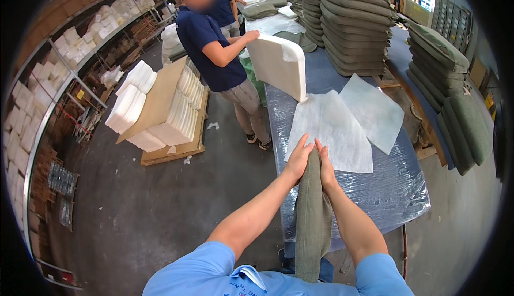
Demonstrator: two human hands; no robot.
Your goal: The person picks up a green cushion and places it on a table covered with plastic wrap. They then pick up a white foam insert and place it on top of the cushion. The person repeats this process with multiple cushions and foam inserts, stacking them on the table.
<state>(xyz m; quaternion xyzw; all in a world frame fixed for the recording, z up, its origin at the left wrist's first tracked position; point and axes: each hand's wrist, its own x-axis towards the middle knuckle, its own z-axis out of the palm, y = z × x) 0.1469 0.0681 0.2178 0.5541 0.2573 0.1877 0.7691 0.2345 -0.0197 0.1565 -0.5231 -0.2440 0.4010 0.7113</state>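
Note:
A grey-green fabric seat cushion point(309, 215) stands on edge in front of my body, its narrow side facing up and its far end over the table. My left hand point(300, 161) presses on its left face near the far end. On the opposite face lies my right hand point(325, 165), so the cushion is held between both palms, with fingertips pointing forward. Just beyond my fingers, a thin white sheet point(329, 127) lies on the table, and a second white sheet point(375, 111) lies to its right.
The table point(385, 189) has a plastic-wrapped blue top. At its left side a person point(214, 44) holds a white foam pad point(276, 63) upright. Tall cushion stacks point(356, 33) stand at the back and right point(455, 92). White pads sit on a pallet point(174, 154) at left.

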